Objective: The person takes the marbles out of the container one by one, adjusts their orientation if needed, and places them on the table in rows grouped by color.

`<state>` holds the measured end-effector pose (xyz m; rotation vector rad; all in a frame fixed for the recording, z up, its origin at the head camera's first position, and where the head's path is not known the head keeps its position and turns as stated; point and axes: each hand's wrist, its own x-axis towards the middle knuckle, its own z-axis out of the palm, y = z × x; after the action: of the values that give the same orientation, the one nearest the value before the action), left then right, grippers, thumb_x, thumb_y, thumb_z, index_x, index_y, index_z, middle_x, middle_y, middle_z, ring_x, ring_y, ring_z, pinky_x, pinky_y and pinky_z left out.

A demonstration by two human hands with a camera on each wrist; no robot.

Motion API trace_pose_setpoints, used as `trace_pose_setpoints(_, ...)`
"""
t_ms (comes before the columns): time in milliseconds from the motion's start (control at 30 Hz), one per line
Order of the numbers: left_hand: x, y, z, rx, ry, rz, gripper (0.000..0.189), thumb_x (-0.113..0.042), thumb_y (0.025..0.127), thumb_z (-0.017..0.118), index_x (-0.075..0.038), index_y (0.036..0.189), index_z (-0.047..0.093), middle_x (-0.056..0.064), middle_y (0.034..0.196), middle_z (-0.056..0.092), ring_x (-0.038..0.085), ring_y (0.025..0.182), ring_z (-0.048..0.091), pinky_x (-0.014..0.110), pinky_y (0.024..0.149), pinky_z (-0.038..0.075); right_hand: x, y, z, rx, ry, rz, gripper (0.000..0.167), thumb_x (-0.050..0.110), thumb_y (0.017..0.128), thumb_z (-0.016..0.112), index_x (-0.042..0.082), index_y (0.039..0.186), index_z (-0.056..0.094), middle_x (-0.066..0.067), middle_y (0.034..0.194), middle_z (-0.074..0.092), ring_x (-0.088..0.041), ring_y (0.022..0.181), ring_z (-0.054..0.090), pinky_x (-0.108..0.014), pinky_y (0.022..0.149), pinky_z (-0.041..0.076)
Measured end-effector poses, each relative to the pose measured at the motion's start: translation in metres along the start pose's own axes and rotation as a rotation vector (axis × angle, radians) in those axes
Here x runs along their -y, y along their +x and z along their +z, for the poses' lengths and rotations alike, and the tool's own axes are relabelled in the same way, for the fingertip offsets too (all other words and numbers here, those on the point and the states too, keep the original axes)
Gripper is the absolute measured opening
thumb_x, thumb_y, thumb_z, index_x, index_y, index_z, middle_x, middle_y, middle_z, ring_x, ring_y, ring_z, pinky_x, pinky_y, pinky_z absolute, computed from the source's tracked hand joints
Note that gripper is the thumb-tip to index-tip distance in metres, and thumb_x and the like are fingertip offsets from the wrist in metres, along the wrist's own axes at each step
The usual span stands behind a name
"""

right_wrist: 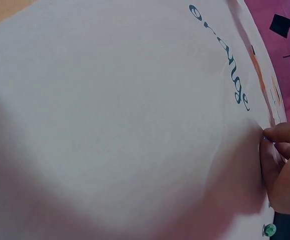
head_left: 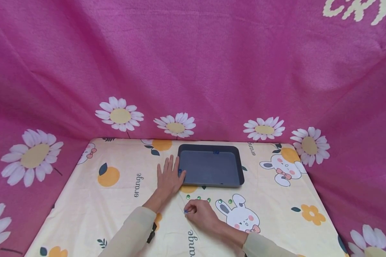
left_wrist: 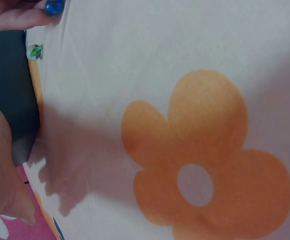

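Note:
Between the thumb and fingertips of my right hand (head_left: 202, 215) is a blue marble (left_wrist: 54, 7), just above the cloth. Several green marbles (head_left: 209, 200) lie in a row in front of the tray, beyond the right hand; one green marble (left_wrist: 35, 52) also shows in the left wrist view. My left hand (head_left: 169, 179) lies with fingers spread against the left side of a dark grey tray (head_left: 209, 185). Inside the tray, blue marbles (head_left: 216, 152) sit together near the back wall, and another blue marble (head_left: 180, 171) is by the left thumb.
A cream cloth (head_left: 115, 214) printed with oranges, flowers and rabbits covers the table. Behind and at both sides hangs a magenta curtain (head_left: 193, 71) with daisies, meeting the table's back edge. A small dark spot shows at the tray's front wall.

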<state>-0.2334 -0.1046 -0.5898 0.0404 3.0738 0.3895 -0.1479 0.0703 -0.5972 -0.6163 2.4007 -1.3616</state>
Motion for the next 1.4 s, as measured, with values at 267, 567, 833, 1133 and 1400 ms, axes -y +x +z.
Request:
trace_pose_setpoints(267,0.0,0.0,0.001,-0.008,0.001,0.0,0.073,-0.053,0.102,0.04,-0.013,0.16,0.021,0.012,0.166,0.014,0.031,0.151,0.011,0.059,0.118,0.004,-0.001,-0.001,0.001,0.007,-0.031,-0.015,0.014,-0.001,0.08,0.073,0.01,0.089,0.073,0.01,0.076,0.065,0.0,0.067,0.059,-0.02,0.063,0.049)
trace_pose_setpoints(567,0.001,0.0,0.001,-0.017,0.003,0.008,0.073,-0.053,0.102,0.04,-0.013,0.16,0.021,0.013,0.165,0.014,0.032,0.151,0.011,0.059,0.117,0.005,-0.001,-0.001,0.0,0.004,-0.014,-0.018,0.019,-0.001,0.08,0.074,0.009,0.095,0.072,0.01,0.079,0.063,-0.001,0.07,0.057,-0.02,0.066,0.049)
trace_pose_setpoints(833,0.001,0.001,0.002,-0.016,0.003,0.007,0.074,-0.053,0.102,0.04,-0.013,0.16,0.021,0.013,0.165,0.014,0.032,0.151,0.011,0.059,0.118,0.005,0.002,-0.003,-0.002,0.005,-0.006,-0.01,0.023,-0.001,0.079,0.072,0.008,0.1,0.072,0.005,0.084,0.064,-0.002,0.072,0.056,-0.02,0.067,0.048)
trace_pose_setpoints(1133,0.002,0.001,0.001,-0.025,-0.001,0.008,0.073,-0.053,0.102,0.04,-0.012,0.16,0.023,0.013,0.165,0.015,0.033,0.151,0.012,0.06,0.117,0.005,0.01,-0.005,-0.024,-0.091,-0.085,-0.045,0.014,0.007,0.093,0.064,0.009,0.103,0.072,0.009,0.09,0.063,-0.006,0.08,0.06,-0.025,0.073,0.053)
trace_pose_setpoints(1400,0.001,0.001,0.001,0.001,0.004,-0.005,0.075,-0.054,0.102,0.04,-0.013,0.161,0.02,0.013,0.166,0.013,0.032,0.151,0.01,0.059,0.118,0.004,0.004,-0.006,-0.061,-0.203,-0.268,-0.07,0.019,0.02,0.098,0.064,0.011,0.113,0.071,0.003,0.108,0.066,-0.012,0.097,0.063,-0.034,0.085,0.054)
